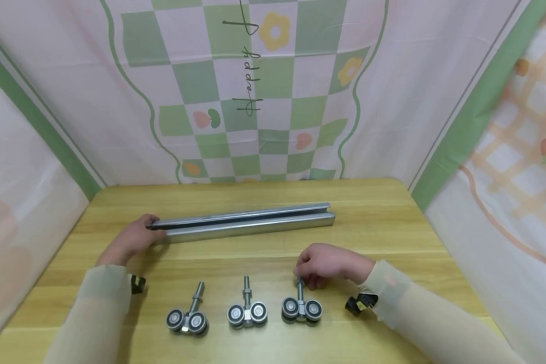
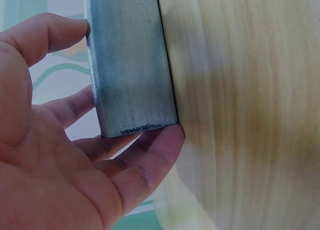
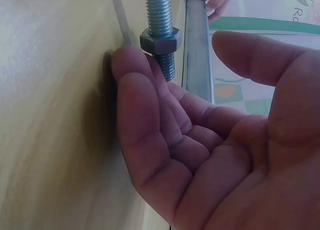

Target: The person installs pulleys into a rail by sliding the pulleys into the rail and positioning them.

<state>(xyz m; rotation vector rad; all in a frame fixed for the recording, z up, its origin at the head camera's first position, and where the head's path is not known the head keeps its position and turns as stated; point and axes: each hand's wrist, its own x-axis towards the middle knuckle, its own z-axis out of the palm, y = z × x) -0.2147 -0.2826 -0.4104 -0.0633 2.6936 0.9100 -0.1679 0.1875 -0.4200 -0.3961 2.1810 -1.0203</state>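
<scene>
A long metal C-channel rail (image 1: 250,228) lies across the table, its slot showing from above. My left hand (image 1: 129,241) grips its left end, thumb on one side and fingers round the other; the left wrist view shows the fingertips at the rail's end edge (image 2: 132,79). My right hand (image 1: 332,263) is at the threaded end of the rightmost wheeled hanger bolt (image 1: 301,308). In the right wrist view, half-bent fingers (image 3: 140,104) lie beside the bolt tip and its nut (image 3: 160,41), while the thumb (image 3: 250,57) stands apart from them.
Two more wheeled hanger bolts, a middle one (image 1: 247,314) and a left one (image 1: 187,321), lie in the same row on the wooden table (image 1: 382,217). Patterned cloth (image 1: 273,91) hangs behind the table and at both sides.
</scene>
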